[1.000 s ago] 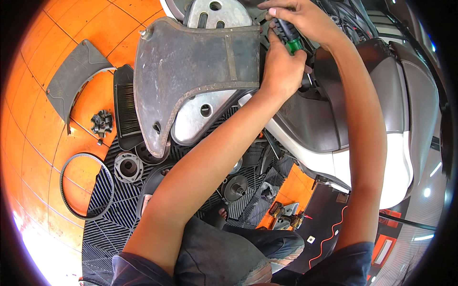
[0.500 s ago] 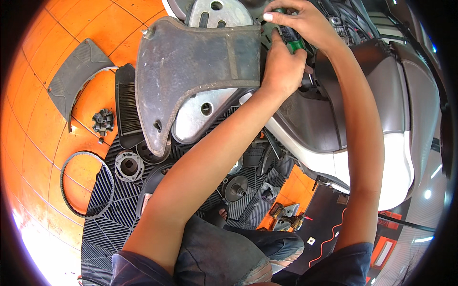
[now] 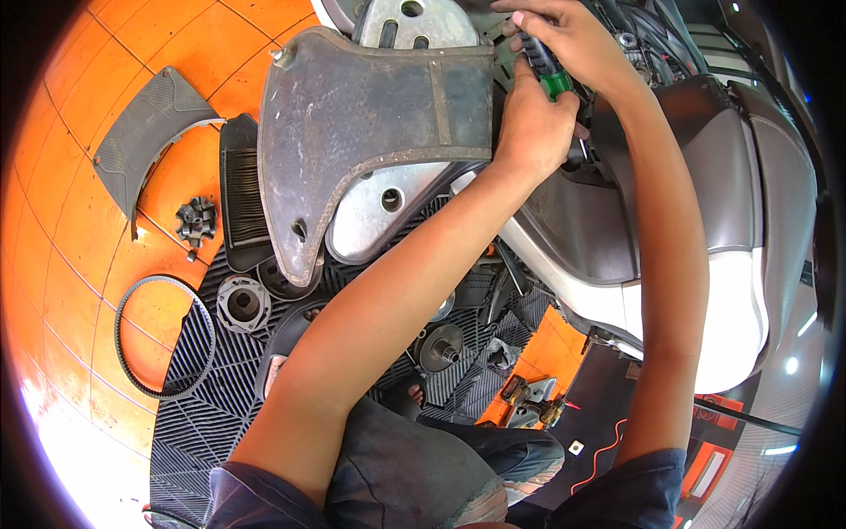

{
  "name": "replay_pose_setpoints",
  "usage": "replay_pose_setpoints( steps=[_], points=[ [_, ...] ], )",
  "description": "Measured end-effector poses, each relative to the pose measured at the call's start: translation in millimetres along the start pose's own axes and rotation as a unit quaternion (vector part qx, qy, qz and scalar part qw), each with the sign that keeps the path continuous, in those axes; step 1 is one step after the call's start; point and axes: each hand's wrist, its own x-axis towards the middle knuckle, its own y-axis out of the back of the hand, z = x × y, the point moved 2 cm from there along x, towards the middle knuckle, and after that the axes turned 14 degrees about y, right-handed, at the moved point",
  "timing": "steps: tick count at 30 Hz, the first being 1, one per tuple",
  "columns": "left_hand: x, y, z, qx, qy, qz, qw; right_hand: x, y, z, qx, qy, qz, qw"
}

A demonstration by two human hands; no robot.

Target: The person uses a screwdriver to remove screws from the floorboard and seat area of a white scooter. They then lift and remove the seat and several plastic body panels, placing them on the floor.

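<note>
My left hand [image 3: 536, 123] is closed round a screwdriver [image 3: 553, 81] with a black and green handle, close to the motorcycle's grey and white body. Below my fingers a bit of bright metal shows beside the dark gap by the seat. Over the butt end of the handle is my right hand [image 3: 568, 35], its thumb and fingers stretched out and apart. Left of my hands stands a scuffed grey curved panel [image 3: 370, 101], with a silver metal plate [image 3: 370, 207] partly hidden behind it. What the screwdriver's tip meets is hidden.
A drive belt [image 3: 121, 335], a finned metal part [image 3: 196, 220], a curved grey cover [image 3: 159, 115] and a brush [image 3: 242, 194] lie at left. Round metal parts [image 3: 243, 304] rest on the black ribbed mat [image 3: 189, 441]. The motorcycle seat [image 3: 687, 176] fills the right side.
My right hand's fingers have spread off the handle's butt end, baring more of the black grip. My left hand keeps its hold on the screwdriver. The whole view has shifted slightly.
</note>
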Motion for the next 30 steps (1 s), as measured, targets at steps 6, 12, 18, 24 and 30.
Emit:
replay_pose_setpoints(
  steps=[6,12,18,24,30],
  points=[
    [-2,2,3,-0.012,0.026,-0.004,1.0,-2,-1,-17,-0.15,0.084,0.013,0.985],
    [-6,1,5,-0.009,0.044,-0.008,0.999,-2,0,-5,-0.047,0.017,0.032,0.998],
    [-8,1,6,-0.009,0.03,-0.006,0.999,-2,-1,-19,-0.081,0.036,0.022,0.996],
    [-6,2,6,-0.003,0.033,-0.009,0.999,-4,-1,-22,-0.086,0.029,0.035,0.995],
    [-4,-2,3,-0.036,0.012,0.011,0.999,-3,1,0,-0.006,0.02,0.083,0.996]
  ],
)
